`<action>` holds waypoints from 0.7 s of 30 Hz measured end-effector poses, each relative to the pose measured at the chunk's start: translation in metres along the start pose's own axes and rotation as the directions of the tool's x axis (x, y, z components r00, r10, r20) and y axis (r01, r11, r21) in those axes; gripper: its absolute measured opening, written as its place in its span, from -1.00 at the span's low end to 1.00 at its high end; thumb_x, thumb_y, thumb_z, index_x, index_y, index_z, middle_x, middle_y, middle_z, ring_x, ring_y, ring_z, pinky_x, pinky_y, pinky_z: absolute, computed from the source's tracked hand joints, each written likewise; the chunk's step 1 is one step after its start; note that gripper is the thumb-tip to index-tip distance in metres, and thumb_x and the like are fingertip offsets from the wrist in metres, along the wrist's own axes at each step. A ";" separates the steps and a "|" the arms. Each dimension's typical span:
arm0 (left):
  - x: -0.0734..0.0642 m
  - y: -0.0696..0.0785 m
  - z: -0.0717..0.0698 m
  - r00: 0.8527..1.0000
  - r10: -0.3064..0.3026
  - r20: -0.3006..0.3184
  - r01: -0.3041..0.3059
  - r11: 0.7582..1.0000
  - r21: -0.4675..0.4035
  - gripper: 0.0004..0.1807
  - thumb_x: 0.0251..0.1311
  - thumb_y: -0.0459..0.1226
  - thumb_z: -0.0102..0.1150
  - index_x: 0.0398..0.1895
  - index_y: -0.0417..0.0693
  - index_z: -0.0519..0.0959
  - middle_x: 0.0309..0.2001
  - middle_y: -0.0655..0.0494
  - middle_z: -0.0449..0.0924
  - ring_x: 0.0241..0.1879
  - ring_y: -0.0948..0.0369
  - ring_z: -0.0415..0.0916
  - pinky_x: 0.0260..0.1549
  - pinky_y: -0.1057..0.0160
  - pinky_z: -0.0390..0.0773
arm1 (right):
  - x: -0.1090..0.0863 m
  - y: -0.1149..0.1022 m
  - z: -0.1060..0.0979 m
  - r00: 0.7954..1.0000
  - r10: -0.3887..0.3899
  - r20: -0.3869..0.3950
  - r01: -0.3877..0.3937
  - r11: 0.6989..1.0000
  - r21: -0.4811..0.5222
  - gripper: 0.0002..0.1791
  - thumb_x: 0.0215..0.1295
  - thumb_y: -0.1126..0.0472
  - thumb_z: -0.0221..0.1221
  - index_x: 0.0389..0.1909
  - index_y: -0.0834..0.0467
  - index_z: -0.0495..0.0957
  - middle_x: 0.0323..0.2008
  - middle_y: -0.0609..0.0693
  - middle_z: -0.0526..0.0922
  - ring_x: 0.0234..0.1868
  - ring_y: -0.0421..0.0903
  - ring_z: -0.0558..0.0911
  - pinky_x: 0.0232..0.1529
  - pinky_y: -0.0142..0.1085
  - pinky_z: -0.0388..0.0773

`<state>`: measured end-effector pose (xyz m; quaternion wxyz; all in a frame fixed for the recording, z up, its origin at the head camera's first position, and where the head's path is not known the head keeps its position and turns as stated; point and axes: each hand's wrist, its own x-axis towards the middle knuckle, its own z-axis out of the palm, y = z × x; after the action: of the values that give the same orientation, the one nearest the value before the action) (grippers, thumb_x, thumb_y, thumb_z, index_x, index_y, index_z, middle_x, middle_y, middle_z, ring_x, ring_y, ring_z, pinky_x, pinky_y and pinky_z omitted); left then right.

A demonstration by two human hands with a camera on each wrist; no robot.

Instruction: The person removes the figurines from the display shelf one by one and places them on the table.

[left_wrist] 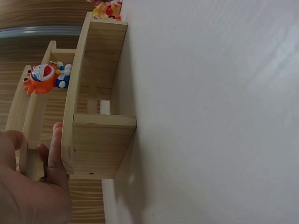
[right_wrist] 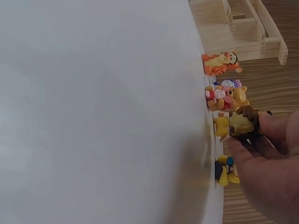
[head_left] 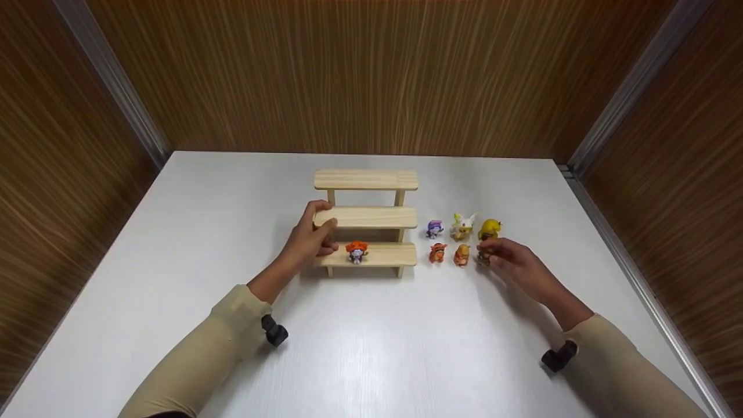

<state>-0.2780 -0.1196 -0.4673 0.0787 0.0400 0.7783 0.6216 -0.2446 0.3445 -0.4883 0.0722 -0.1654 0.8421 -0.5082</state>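
Observation:
My left hand [head_left: 305, 237] grips the left end of the middle tier of a three-tier wooden display stand [head_left: 371, 217]. In the left wrist view its fingers [left_wrist: 55, 158] lie between the tiers. An orange-hatted figurine [head_left: 356, 252] in blue and white stands on the lowest tier. My right hand [head_left: 516, 264] pinches a small brown figurine [right_wrist: 243, 122] between thumb and fingers, at the right end of the front row of figurines. Close by it are an orange bear figurine [head_left: 462, 255] and a striped tiger figurine [head_left: 437, 252].
Behind the front row stand a purple-hatted figurine [head_left: 434, 229], a white-eared figurine [head_left: 463, 226] and a yellow-capped figurine [head_left: 490, 227]. All are on the white table [head_left: 371, 348], right of the stand. Wood-grain panels [head_left: 360, 75] rise at the back and both sides.

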 end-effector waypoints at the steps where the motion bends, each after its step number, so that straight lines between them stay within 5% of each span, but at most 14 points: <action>1: 0.000 0.000 0.000 1.000 -0.003 0.001 0.003 1.000 0.000 -0.47 0.55 -0.02 0.07 0.48 0.21 0.22 -0.37 -0.07 0.54 -0.38 0.13 0.67 -0.40 0.30 0.70 | 0.000 0.000 0.000 1.000 0.004 0.003 -0.004 1.000 0.003 -0.65 0.57 0.34 0.08 0.29 0.27 0.49 0.28 0.27 0.53 0.31 0.08 0.52 0.20 -0.55 0.43; 21: 0.001 0.000 0.000 1.000 0.010 0.001 -0.010 1.000 -0.022 -0.53 0.57 -0.05 0.05 0.43 0.20 0.25 -0.42 0.01 0.47 -0.46 0.18 0.65 -0.44 0.33 0.68 | 0.003 0.004 0.003 0.992 0.121 0.025 -0.121 0.993 0.003 -0.64 0.57 0.41 0.03 0.31 0.28 0.46 0.24 0.26 0.55 0.29 0.14 0.51 0.11 -0.52 0.51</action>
<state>-0.2787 -0.1194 -0.4673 0.0763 0.0433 0.7713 0.6303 -0.2473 0.3430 -0.4932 0.1138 -0.1203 0.8485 -0.5026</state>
